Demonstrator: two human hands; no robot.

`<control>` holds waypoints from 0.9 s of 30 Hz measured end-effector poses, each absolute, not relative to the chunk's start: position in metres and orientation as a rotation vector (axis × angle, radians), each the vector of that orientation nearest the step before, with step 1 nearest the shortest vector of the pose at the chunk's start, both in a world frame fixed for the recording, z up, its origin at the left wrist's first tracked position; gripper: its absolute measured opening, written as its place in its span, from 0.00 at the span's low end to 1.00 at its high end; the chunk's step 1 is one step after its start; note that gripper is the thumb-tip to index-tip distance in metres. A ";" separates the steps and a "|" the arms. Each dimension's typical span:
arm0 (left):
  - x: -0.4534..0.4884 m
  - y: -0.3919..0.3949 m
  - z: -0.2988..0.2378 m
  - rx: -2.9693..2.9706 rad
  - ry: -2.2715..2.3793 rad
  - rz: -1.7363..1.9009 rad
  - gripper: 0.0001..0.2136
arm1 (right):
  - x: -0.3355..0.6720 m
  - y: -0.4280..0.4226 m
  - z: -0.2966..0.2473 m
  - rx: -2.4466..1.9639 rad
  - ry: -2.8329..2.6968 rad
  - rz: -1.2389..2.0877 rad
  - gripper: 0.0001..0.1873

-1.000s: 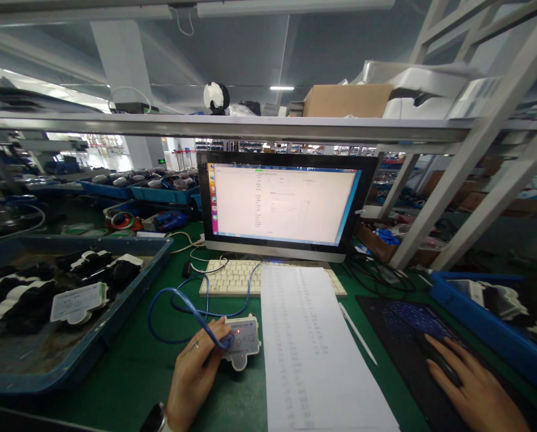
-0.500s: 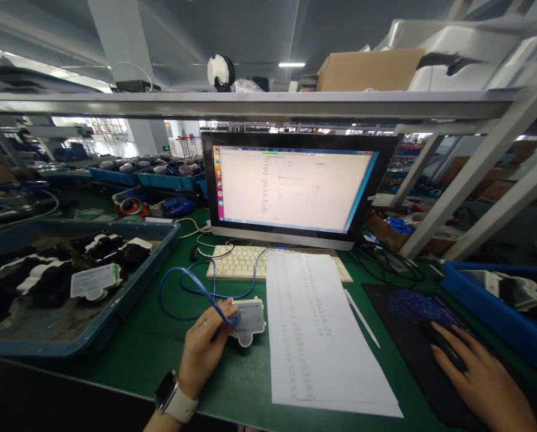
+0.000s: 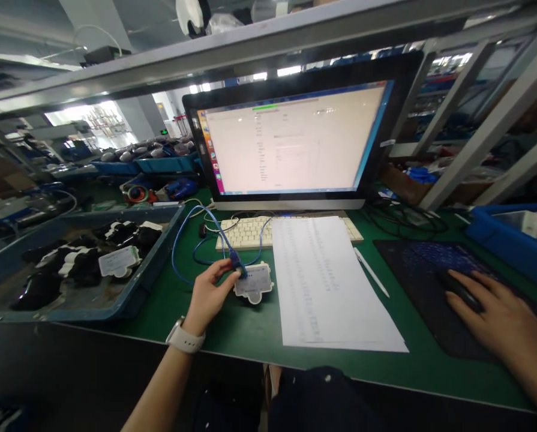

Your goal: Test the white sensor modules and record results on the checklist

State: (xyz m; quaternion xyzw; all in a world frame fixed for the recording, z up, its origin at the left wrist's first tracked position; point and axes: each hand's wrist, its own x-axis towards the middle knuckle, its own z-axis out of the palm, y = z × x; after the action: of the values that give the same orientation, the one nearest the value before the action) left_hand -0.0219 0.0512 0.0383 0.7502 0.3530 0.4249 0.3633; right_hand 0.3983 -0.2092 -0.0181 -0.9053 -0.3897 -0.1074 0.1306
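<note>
Blue plug (image 3: 234, 258), pinched by the left hand (image 3: 209, 295) at the upper left of the white box (image 3: 255, 281); box on the green table (image 3: 245, 337), beside the paper (image 3: 329, 288). Seating: cannot tell. Right hand (image 3: 504, 309) wraps the mouse (image 3: 464, 292). Advisable: plug kept straight, no twisting. Versus half a second earlier: left fingers off the box's face, cable (image 3: 173, 255) looped higher.
</note>
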 end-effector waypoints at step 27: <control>-0.030 0.040 0.017 2.020 0.862 1.204 0.12 | 0.391 -0.210 -0.015 -2.666 -1.100 -0.356 0.35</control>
State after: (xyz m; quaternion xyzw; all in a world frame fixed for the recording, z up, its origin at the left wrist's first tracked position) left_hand -0.0301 0.0398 0.0173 0.7660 0.3267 0.4566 0.3131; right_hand 0.3909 -0.2097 -0.0151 -0.9111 -0.3759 -0.1218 0.1174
